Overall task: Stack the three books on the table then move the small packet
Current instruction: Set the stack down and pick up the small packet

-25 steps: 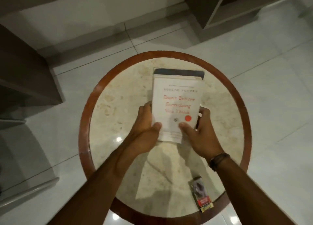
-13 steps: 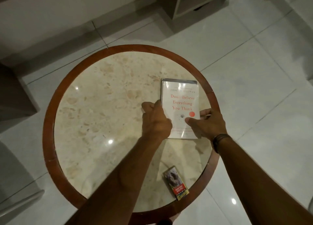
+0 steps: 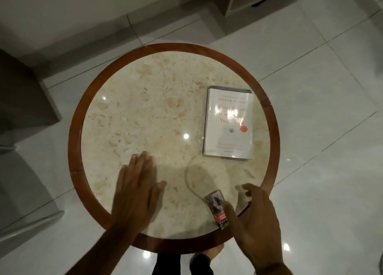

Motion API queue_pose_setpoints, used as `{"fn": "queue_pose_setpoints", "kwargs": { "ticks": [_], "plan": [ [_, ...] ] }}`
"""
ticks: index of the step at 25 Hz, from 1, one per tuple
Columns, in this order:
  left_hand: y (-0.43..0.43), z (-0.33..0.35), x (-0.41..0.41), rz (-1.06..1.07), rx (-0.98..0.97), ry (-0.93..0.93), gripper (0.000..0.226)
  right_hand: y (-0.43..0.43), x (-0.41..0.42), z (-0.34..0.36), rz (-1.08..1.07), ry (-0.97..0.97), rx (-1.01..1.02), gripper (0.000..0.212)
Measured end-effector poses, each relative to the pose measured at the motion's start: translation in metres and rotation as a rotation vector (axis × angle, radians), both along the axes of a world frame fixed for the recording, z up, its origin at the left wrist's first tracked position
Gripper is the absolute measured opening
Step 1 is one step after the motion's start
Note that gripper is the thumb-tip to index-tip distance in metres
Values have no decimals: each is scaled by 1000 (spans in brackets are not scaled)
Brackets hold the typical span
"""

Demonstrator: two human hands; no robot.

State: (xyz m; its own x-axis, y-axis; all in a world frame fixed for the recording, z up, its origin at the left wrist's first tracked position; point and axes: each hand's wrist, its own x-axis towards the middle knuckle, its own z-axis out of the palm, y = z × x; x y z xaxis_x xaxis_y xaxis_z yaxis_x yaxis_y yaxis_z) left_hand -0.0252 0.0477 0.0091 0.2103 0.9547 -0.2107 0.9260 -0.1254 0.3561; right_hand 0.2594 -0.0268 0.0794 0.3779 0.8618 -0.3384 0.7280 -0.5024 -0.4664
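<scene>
**poster1:** Looking down at a round table (image 3: pixel 99 117), beige marbled stone top with a reddish-brown wooden rim, sitting on glossy pale floor tiles (image 3: pixel 310 57). Ceiling lights glare off the stone. Biggest thing on it is the stack of books (image 3: pixel 228 123) on the right half, fairly close to the rim. Top cover is white with red title lettering, a grey author line above it and a red-orange dot low on the right. A dark edge of another book peeks out along the far side. Can't tell how many are under it from this angle.

**poster2:** And the hands?

**poster1:** The left hand (image 3: pixel 134 194) is spread flat, palm down, fingers together and thumb out, over the near-left part of the top, holding nothing. It's blurry, so I can't say if it's actually resting on the stone. The right hand (image 3: pixel 257 223) is over the near-right rim, loosely open with fingers curled, thumb lying along the right side of the small packet (image 3: pixel 216 209). No closed grip on it that I can see.

**poster2:** What's the packet like?

**poster1:** Narrow little box, lying flat near the front edge, tilted a bit. Greyish picture on the far half, red band with white print below, yellowish strip at the near end. Well apart from the books.
</scene>
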Motion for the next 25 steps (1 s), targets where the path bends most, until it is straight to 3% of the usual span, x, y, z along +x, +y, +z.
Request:
{"fn": "queue_pose_setpoints", "kwargs": {
  "ticks": [4,9,15,19,25],
  "plan": [
    [-13,-15,-33,13,6,118,68,-29,-18,-7,134,-83,-160,74],
    [-22,-29,-34,7,58,107,68,-10,-41,-4,163,-9,-123,62],
    [-22,-34,-38,13,62,97,68,111,-120,-8,274,81,73,63],
    [-20,-34,-37,20,31,127,68,204,-172,-25,279,77,65,70],
    [-20,-36,-38,14,-2,154,70,238,-204,-44,288,-50,69,70]
  ]
}}
